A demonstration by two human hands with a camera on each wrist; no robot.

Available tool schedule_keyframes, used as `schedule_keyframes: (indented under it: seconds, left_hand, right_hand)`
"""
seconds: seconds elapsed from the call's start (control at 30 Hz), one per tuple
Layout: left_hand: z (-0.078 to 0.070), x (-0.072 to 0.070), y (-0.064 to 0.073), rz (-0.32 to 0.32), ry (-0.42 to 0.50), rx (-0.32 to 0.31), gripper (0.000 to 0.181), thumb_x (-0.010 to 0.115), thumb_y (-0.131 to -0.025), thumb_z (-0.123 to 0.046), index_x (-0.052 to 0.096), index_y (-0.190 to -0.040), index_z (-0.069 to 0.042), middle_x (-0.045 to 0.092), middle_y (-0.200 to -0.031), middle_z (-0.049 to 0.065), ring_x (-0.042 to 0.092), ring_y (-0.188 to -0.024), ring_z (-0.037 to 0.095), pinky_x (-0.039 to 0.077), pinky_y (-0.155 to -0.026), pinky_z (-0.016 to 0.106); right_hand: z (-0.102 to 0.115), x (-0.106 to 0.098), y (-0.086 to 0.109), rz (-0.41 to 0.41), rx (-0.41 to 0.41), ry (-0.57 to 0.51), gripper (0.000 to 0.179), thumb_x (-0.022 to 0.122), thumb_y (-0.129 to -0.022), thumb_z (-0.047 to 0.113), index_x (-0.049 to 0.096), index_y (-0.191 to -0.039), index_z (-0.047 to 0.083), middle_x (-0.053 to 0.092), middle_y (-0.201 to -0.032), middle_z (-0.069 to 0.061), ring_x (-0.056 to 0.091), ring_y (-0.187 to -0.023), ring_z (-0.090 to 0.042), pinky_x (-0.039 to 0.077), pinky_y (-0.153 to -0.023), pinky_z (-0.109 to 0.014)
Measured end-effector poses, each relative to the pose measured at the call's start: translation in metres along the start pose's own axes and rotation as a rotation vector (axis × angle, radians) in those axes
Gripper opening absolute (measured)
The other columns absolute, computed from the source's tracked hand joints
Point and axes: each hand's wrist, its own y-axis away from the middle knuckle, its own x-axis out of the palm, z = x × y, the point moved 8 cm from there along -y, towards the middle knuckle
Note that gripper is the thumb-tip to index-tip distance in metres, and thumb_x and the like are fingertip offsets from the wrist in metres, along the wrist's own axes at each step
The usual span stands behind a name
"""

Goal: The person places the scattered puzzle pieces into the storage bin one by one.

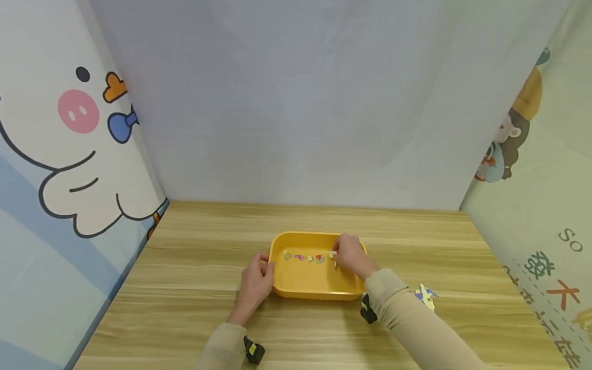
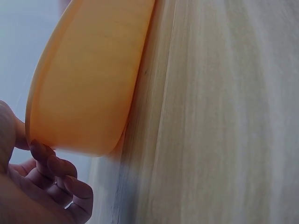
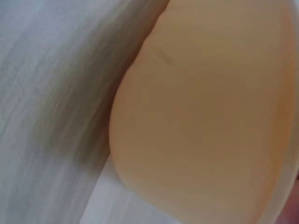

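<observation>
A yellow plastic tray (image 1: 300, 281) sits on the wooden table. My left hand (image 1: 256, 281) holds its left end, with the thumb at the rim and the fingers curled against the outer wall, as the left wrist view shows on the tray (image 2: 93, 84). Over the tray's right end, my right hand (image 1: 350, 255) pinches a small pale flat piece (image 1: 332, 254); its exact kind is too small to tell. Several small colourful flat pieces (image 1: 300, 257) lie in a row inside the tray. In the right wrist view the tray wall (image 3: 201, 102) hides nearly all of the right hand.
Right of the tray, partly behind the right sleeve, lies a little heap of blue, white and yellowish flat pieces (image 1: 426, 296). A grey-white cloth (image 1: 300, 113) hangs behind the table (image 1: 203, 241). Printed cartoon sheets stand at left and right.
</observation>
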Motion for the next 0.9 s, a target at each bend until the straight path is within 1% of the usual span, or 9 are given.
schedule_keyframes:
  seconds: [0.17, 0.3, 0.43, 0.5, 0.7, 0.9]
  left_hand:
    - [0.0000, -0.0008, -0.0009, 0.002, 0.003, -0.005, 0.012, 0.055, -0.095, -0.011, 0.053, -0.104, -0.003, 0.044, -0.054, -0.001, 0.041, -0.045, 0.012, 0.036, -0.043, 0.026]
    - [-0.0008, -0.0019, -0.0011, -0.003, 0.002, -0.001, 0.012, 0.055, -0.095, -0.011, 0.054, -0.103, -0.003, 0.044, -0.054, -0.001, 0.041, -0.045, 0.012, 0.035, -0.042, 0.025]
    - [-0.0010, -0.0026, -0.0009, -0.006, 0.002, 0.005, 0.011, 0.056, -0.095, -0.011, 0.053, -0.103, -0.004, 0.043, -0.054, -0.002, 0.041, -0.044, 0.011, 0.035, -0.042, 0.025]
    - [-0.0003, -0.0025, -0.0007, -0.002, 0.008, 0.003, 0.011, 0.055, -0.095, -0.011, 0.053, -0.103, -0.004, 0.044, -0.054, -0.001, 0.041, -0.045, 0.012, 0.035, -0.042, 0.025]
    - [0.0016, -0.0026, 0.0001, 0.006, 0.016, 0.001, 0.012, 0.055, -0.095, -0.010, 0.053, -0.103, -0.003, 0.045, -0.054, -0.001, 0.041, -0.045, 0.012, 0.035, -0.042, 0.025]
    - [0.0017, -0.0033, 0.0002, 0.004, 0.013, 0.000, 0.012, 0.056, -0.095, -0.011, 0.053, -0.103, -0.003, 0.045, -0.054, -0.001, 0.042, -0.045, 0.012, 0.036, -0.043, 0.026]
  right_hand:
    - [0.0010, -0.0007, -0.0007, -0.027, -0.022, 0.047, 0.008, 0.074, -0.076, 0.002, 0.071, -0.082, 0.000, 0.064, -0.077, -0.006, 0.058, -0.072, -0.021, 0.050, -0.067, -0.035]
    - [0.0025, -0.0014, -0.0004, -0.052, -0.029, 0.051, 0.006, 0.074, -0.074, 0.002, 0.071, -0.079, 0.002, 0.064, -0.074, -0.005, 0.058, -0.072, -0.021, 0.049, -0.073, -0.037]
    - [0.0010, 0.0006, -0.0003, -0.053, -0.019, 0.037, 0.009, 0.074, -0.073, 0.001, 0.069, -0.081, 0.001, 0.065, -0.078, -0.007, 0.058, -0.072, -0.021, 0.050, -0.071, -0.036]
    - [-0.0001, 0.0023, -0.0007, -0.049, -0.011, 0.035, 0.010, 0.074, -0.074, 0.001, 0.069, -0.083, 0.001, 0.064, -0.079, -0.007, 0.058, -0.072, -0.021, 0.050, -0.067, -0.034]
    - [0.0011, 0.0063, 0.0001, -0.026, 0.001, 0.044, 0.011, 0.072, -0.075, 0.000, 0.070, -0.086, 0.001, 0.066, -0.084, -0.008, 0.058, -0.075, -0.021, 0.050, -0.068, -0.033]
    - [0.0038, 0.0083, 0.0027, -0.012, 0.015, 0.036, 0.015, 0.070, -0.074, -0.001, 0.070, -0.089, 0.000, 0.066, -0.089, -0.010, 0.060, -0.079, -0.023, 0.051, -0.067, -0.033]
